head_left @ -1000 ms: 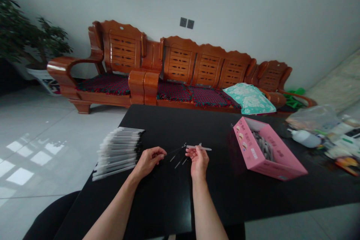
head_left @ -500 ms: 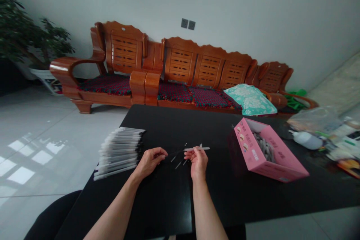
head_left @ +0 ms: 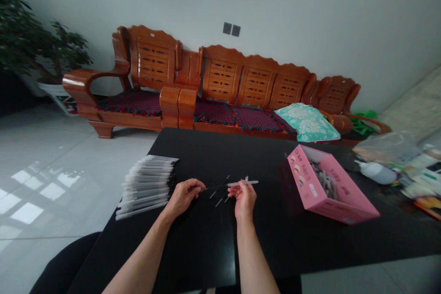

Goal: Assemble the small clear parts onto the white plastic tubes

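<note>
Both bare forearms (head_left: 144,252) reach forward. The left hand (head_left: 184,195) pinches with its fingertips; the right hand (head_left: 244,200), a little apart from it, has its fingers bent in a grip.

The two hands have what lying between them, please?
In the head view, thin rods lie on the table between left hand and right hand; a slender dark piece shows there.
</note>
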Demonstrator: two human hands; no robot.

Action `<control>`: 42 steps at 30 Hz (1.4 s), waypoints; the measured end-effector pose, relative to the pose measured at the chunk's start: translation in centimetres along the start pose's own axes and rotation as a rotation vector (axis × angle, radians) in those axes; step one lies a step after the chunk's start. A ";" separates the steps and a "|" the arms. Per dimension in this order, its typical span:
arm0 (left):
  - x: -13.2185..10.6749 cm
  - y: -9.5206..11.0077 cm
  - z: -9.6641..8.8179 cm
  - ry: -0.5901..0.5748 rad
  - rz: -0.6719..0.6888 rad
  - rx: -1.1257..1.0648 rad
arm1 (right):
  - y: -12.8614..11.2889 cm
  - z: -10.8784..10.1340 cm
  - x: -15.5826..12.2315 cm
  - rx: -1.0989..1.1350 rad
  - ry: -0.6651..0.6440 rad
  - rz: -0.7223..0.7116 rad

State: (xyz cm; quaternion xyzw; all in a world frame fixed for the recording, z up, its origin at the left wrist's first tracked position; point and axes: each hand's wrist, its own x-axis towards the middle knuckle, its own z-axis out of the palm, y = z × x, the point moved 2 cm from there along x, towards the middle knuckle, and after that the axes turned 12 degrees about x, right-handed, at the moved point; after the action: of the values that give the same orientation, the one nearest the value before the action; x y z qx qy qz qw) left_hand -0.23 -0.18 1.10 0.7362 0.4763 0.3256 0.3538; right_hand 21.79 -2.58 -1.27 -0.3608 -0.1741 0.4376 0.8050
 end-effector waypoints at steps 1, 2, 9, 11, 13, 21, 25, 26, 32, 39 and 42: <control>0.0 0.1 0.0 0.000 0.001 0.001 | 0.0 0.0 0.0 0.000 0.003 0.000; 0.0 0.1 0.0 -0.002 0.001 0.004 | 0.0 0.0 0.0 -0.002 0.006 0.000; -0.1 0.0 0.4 -0.013 0.013 0.011 | 0.0 0.3 -0.2 -0.014 -0.006 0.008; -0.1 -0.2 0.8 -0.019 0.014 -0.013 | 0.0 0.5 -0.4 -0.019 -0.029 0.026; -0.1 -0.2 1.0 -0.039 0.022 -0.062 | 0.1 0.7 -0.6 -0.028 -0.061 0.049; -0.2 1.7 2.1 -0.141 0.024 -0.365 | 0.5 1.4 -1.3 -0.045 -0.227 0.202; 0.1 1.6 3.1 -0.104 -0.009 -0.439 | 0.7 1.7 -1.8 -0.042 -0.345 0.297; 0.1 1.4 3.2 -0.090 -0.019 -0.444 | 0.7 1.7 -1.9 -0.036 -0.362 0.310; 0.1 0.9 3.2 -0.069 -0.037 -0.441 | 0.9 1.6 -1.8 0.020 -0.378 0.386; 0.5 -1.2 0.9 0.252 -0.126 -0.353 | 0.7 0.8 -1.1 0.146 -0.258 0.348; 0.4 -2.2 0.1 0.331 -0.135 -0.081 | 0.6 0.6 -0.9 0.176 -0.235 0.339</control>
State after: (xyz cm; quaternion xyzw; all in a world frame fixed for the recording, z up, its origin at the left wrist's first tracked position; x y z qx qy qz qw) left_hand -1.06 0.87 -0.74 0.6240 0.5630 0.4368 0.3209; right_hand 20.57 -2.86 -1.26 -0.2597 -0.1647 0.6191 0.7226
